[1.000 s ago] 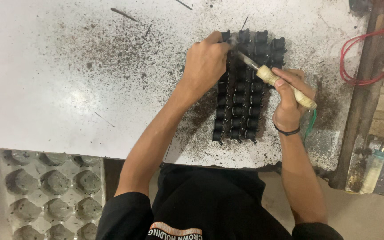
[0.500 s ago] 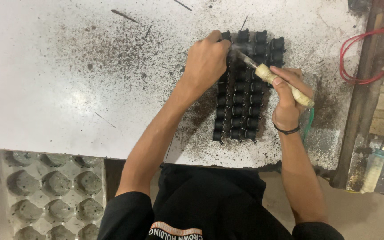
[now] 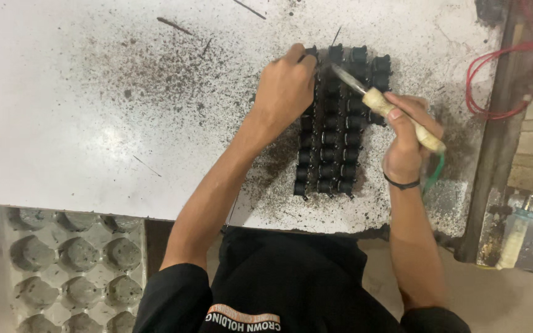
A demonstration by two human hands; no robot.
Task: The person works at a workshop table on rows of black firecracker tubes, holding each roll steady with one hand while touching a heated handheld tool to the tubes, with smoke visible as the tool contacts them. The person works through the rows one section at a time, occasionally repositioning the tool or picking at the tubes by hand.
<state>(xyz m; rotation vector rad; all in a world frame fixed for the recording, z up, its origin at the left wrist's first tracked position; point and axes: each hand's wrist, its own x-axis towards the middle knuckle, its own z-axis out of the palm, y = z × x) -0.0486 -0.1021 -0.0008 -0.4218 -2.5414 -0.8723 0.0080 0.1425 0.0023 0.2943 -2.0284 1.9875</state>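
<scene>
Black parts (image 3: 331, 148) in rows; grey moulded tray (image 3: 72, 265) holds nothing.

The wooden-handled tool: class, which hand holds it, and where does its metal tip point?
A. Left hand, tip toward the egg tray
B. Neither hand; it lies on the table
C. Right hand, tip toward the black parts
C: the right hand grips the wooden-handled tool, its tip over the black parts.

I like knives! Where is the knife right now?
In the head view, the knife is right of centre, held in the right hand, blade over the black parts.
</scene>
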